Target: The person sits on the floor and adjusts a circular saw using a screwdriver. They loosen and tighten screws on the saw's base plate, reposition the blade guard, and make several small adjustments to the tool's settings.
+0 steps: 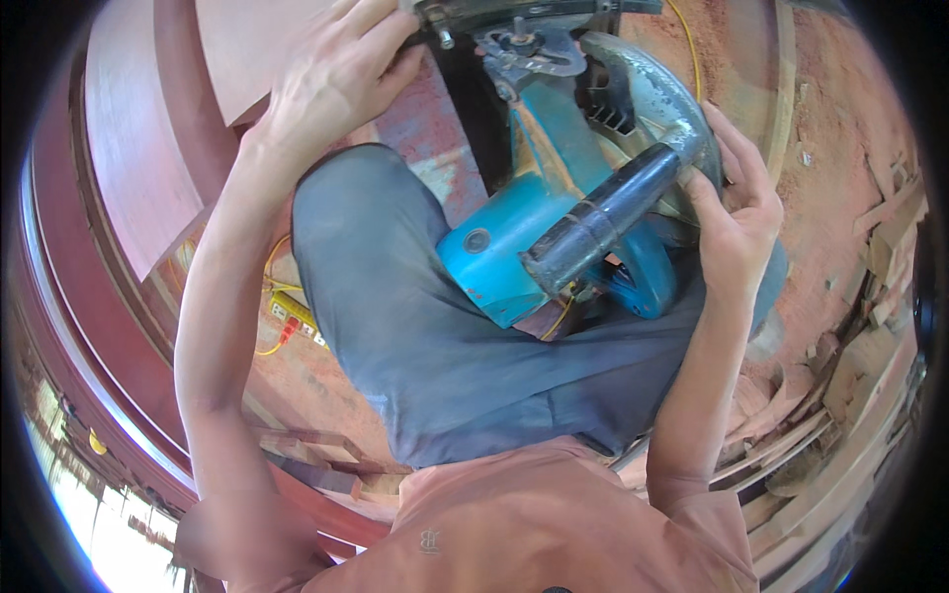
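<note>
A teal circular saw (502, 237) rests tilted on my lap, its black tubular handle (603, 211) slanting across the body. Its silver, scuffed blade guard (647, 74) curves along the right side. My right hand (739, 198) pinches the rim of this guard between thumb and fingers. At the top, my left hand (341, 74) has its fingers curled at the left end of the saw's dark base plate (554, 14); the fingertips are partly hidden. A metal bracket with a bolt (529, 54) joins the plate to the body.
Reddish wooden boards (133, 119) stand on the left. A yellow power strip (287, 304) with an orange-red plug lies on the dusty floor beside my knee. Offcuts of wood (850, 385) pile up at the right. A yellow cable (689, 44) runs beyond the saw.
</note>
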The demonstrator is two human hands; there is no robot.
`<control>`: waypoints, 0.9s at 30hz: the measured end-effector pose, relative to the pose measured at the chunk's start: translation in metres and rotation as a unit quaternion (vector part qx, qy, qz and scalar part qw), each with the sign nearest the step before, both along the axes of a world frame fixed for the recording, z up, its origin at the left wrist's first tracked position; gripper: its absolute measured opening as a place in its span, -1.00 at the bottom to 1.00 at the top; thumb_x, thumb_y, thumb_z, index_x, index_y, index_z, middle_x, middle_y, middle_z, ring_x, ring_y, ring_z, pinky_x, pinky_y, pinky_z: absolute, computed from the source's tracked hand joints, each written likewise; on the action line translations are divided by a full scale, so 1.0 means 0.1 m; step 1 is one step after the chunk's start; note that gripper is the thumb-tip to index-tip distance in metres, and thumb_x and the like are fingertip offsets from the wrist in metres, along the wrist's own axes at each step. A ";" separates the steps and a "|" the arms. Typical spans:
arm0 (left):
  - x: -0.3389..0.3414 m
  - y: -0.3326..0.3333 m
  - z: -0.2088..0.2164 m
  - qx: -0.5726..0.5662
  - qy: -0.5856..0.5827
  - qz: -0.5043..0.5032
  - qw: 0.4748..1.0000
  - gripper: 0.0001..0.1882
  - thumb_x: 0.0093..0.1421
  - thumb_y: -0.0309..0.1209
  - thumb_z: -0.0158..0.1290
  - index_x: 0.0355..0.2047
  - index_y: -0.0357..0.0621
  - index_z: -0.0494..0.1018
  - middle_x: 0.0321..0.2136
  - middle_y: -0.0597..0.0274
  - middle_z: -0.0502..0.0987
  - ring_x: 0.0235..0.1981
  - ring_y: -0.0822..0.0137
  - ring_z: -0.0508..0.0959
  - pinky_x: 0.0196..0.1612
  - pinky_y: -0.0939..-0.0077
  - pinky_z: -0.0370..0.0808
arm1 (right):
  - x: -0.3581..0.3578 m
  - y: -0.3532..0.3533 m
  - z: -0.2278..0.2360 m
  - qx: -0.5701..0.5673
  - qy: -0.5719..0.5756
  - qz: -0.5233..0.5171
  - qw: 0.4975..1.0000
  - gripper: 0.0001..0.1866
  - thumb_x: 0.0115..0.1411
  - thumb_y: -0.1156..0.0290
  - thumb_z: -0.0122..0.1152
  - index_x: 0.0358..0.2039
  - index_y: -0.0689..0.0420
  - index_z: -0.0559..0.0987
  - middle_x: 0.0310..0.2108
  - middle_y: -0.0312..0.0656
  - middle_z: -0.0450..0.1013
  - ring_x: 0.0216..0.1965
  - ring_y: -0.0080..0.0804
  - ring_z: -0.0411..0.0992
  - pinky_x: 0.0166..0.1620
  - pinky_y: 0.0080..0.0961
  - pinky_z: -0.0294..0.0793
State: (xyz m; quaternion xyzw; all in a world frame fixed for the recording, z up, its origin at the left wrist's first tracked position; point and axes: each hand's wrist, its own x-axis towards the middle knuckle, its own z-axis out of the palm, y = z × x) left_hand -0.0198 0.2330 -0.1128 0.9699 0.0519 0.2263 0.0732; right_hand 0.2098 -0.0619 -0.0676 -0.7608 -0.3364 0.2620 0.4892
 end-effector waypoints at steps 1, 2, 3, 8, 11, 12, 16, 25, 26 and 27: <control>-0.01 -0.01 0.00 0.002 0.014 0.015 1.000 -0.77 0.11 -0.46 0.38 -0.25 -0.13 0.57 -0.36 0.17 0.44 -0.31 0.11 0.57 -0.25 0.22 0.56 | 0.00 -0.01 0.01 -0.002 -0.002 0.006 1.000 -0.40 0.17 0.79 0.24 0.27 0.37 0.55 0.17 -0.05 0.58 0.21 -0.31 0.54 0.32 -0.37 0.46; -0.04 -0.02 0.01 0.004 0.029 0.029 0.999 -0.76 0.11 -0.46 0.38 -0.25 -0.13 0.57 -0.36 0.17 0.45 -0.31 0.11 0.57 -0.25 0.22 0.56 | -0.01 -0.01 0.01 -0.003 0.003 0.006 1.000 -0.39 0.17 0.77 0.26 0.29 0.38 0.54 0.21 -0.03 0.57 0.25 -0.29 0.52 0.36 -0.36 0.43; -0.04 -0.03 0.00 0.007 0.045 0.044 0.998 -0.76 0.11 -0.46 0.38 -0.24 -0.14 0.57 -0.35 0.17 0.46 -0.31 0.11 0.58 -0.25 0.22 0.56 | -0.01 -0.02 0.02 -0.004 0.012 0.008 1.000 -0.38 0.18 0.76 0.28 0.31 0.39 0.52 0.24 -0.01 0.56 0.28 -0.27 0.51 0.39 -0.34 0.40; -0.05 -0.04 0.00 0.010 0.025 0.042 0.999 -0.76 0.11 -0.45 0.39 -0.24 -0.13 0.57 -0.35 0.19 0.46 -0.31 0.12 0.58 -0.25 0.23 0.56 | -0.04 0.00 0.02 -0.004 0.013 -0.012 1.000 -0.38 0.15 0.78 0.25 0.28 0.37 0.55 0.21 -0.04 0.57 0.25 -0.30 0.52 0.36 -0.37 0.43; -0.07 -0.04 -0.02 0.018 0.024 0.044 0.999 -0.76 0.11 -0.45 0.39 -0.24 -0.10 0.58 -0.35 0.21 0.45 -0.30 0.12 0.58 -0.26 0.22 0.56 | -0.04 0.02 0.02 -0.002 0.014 -0.026 1.000 -0.41 0.15 0.79 0.24 0.24 0.36 0.58 0.14 -0.09 0.60 0.19 -0.35 0.55 0.31 -0.41 0.47; -0.06 -0.04 -0.03 0.019 0.021 0.043 0.999 -0.77 0.11 -0.45 0.39 -0.24 -0.09 0.58 -0.36 0.21 0.45 -0.30 0.12 0.58 -0.26 0.22 0.56 | -0.04 0.03 0.01 0.000 0.018 -0.029 0.999 -0.41 0.14 0.79 0.24 0.24 0.36 0.58 0.14 -0.08 0.61 0.18 -0.35 0.56 0.31 -0.41 0.47; -0.06 -0.04 0.00 0.005 0.036 0.051 0.998 -0.76 0.11 -0.45 0.37 -0.24 -0.13 0.58 -0.33 0.16 0.49 -0.28 0.09 0.60 -0.22 0.20 0.57 | 0.01 0.01 0.00 0.009 0.017 -0.019 1.000 -0.41 0.13 0.79 0.24 0.23 0.39 0.59 0.15 -0.06 0.61 0.17 -0.35 0.56 0.30 -0.39 0.49; -0.03 -0.08 0.13 -0.064 0.055 0.054 0.995 -0.74 0.07 -0.44 0.36 -0.25 -0.17 0.56 -0.30 0.03 0.50 -0.23 -0.06 0.57 -0.13 0.08 0.55 | 0.07 -0.02 0.00 0.015 0.023 -0.015 1.000 -0.39 0.13 0.78 0.26 0.26 0.42 0.56 0.17 0.00 0.59 0.20 -0.29 0.55 0.30 -0.38 0.51; -0.04 -0.09 0.13 -0.068 0.054 0.055 0.995 -0.73 0.08 -0.43 0.37 -0.23 -0.17 0.57 -0.29 0.03 0.51 -0.21 -0.05 0.57 -0.11 0.08 0.56 | 0.07 -0.02 0.00 0.012 0.023 -0.019 0.999 -0.39 0.13 0.78 0.26 0.26 0.42 0.55 0.18 0.00 0.59 0.20 -0.29 0.55 0.29 -0.37 0.51; -0.06 -0.09 0.13 -0.073 0.053 0.056 0.994 -0.72 0.10 -0.42 0.38 -0.21 -0.17 0.58 -0.28 0.03 0.52 -0.19 -0.05 0.58 -0.09 0.09 0.56 | 0.07 -0.02 0.00 0.014 0.023 -0.020 0.999 -0.39 0.13 0.78 0.27 0.26 0.42 0.55 0.18 0.01 0.59 0.20 -0.29 0.55 0.29 -0.37 0.52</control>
